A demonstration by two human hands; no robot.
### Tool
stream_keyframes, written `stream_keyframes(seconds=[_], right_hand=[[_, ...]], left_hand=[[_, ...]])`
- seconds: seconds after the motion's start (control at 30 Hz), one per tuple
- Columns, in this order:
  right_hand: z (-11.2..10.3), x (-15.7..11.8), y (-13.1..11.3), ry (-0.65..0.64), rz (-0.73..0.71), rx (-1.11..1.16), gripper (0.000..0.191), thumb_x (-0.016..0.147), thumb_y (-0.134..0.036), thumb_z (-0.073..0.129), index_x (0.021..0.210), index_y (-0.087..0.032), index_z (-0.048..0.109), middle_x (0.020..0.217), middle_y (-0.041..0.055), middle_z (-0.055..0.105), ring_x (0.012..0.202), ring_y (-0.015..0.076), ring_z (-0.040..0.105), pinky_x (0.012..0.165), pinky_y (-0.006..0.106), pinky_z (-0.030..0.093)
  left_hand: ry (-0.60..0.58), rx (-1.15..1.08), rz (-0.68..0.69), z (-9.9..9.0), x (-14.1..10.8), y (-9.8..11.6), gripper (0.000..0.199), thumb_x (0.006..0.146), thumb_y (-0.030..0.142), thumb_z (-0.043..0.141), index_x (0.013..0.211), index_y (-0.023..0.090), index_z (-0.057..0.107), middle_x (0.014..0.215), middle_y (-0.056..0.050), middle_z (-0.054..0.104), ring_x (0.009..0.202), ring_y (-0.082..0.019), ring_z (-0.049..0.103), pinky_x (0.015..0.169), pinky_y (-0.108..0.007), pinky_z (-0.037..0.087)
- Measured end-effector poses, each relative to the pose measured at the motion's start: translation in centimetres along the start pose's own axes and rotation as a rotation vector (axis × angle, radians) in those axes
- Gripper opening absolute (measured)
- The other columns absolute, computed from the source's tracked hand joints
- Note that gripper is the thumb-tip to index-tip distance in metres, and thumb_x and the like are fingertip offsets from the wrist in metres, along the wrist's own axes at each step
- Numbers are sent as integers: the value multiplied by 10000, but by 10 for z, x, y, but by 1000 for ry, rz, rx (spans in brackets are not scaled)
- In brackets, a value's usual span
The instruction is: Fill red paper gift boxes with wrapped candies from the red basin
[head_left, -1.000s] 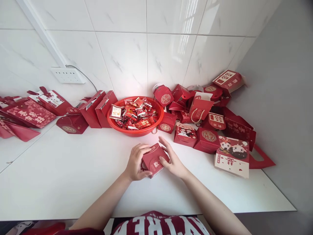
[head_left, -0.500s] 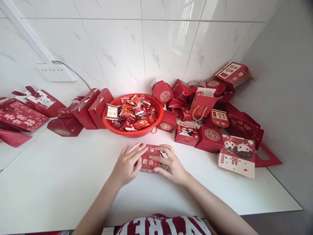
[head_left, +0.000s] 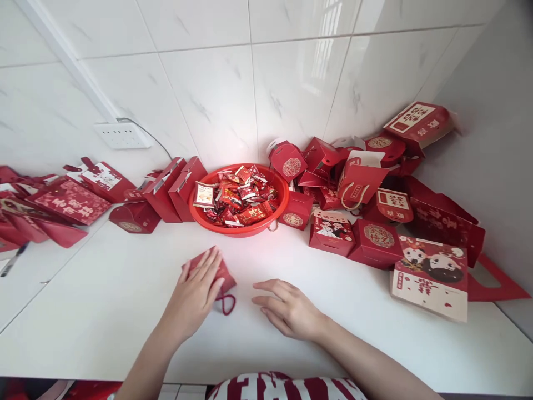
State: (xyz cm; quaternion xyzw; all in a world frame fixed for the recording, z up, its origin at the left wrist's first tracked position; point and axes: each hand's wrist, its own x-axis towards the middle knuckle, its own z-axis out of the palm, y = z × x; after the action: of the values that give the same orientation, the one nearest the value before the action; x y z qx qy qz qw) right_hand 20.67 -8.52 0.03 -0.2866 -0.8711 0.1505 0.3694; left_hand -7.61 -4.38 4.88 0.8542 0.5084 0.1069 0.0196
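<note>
My left hand lies over the small red box, fingers extended and close together; whether it grips the sides I cannot tell. The box sits under my left fingers, so that hand is nearer; my palm hides its long axis. A cord loop lies just right of my left thumb. My right hand is apart to the right, empty, fingers loosely spread and curved towards the box.

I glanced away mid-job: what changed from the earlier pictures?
The small red box moved left, its cord loop now in view. The right hand let go; the left hand lies on the box. The red basin of wrapped sweets stayed put.
</note>
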Motion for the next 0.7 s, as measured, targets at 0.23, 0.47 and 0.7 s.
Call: stream_keyframes(seconds=[0.23,0.47,0.7], right_hand=[[-6,-9,11,19,43,-61,248,972,-132,494,1179,-196,615,1198,127,671,994,214,670,830,369,570],[-1,-12,17,-22,94,-56,227,983,-142,491,1152,-206,628,1178,112,682,996,213,682,837,366,574],[-1,-11,18,-46,117,-48,224,987,-143,478,1135,-206,633,1168,110,687,991,213,688,837,363,578]], left_hand=[[-2,225,-705,-23,-30,-110,638,1015,392,165,1579,102,224,1643,-137,221,1519,-318,220,1199,-615,161],[25,208,-886,-47,6,-196,736,1007,506,259,1555,19,196,1642,-236,143,1508,-409,137,1102,-773,90],[59,173,-983,-53,38,-247,757,1015,529,269,1554,5,177,1629,-270,145,1504,-424,110,1088,-776,64]])
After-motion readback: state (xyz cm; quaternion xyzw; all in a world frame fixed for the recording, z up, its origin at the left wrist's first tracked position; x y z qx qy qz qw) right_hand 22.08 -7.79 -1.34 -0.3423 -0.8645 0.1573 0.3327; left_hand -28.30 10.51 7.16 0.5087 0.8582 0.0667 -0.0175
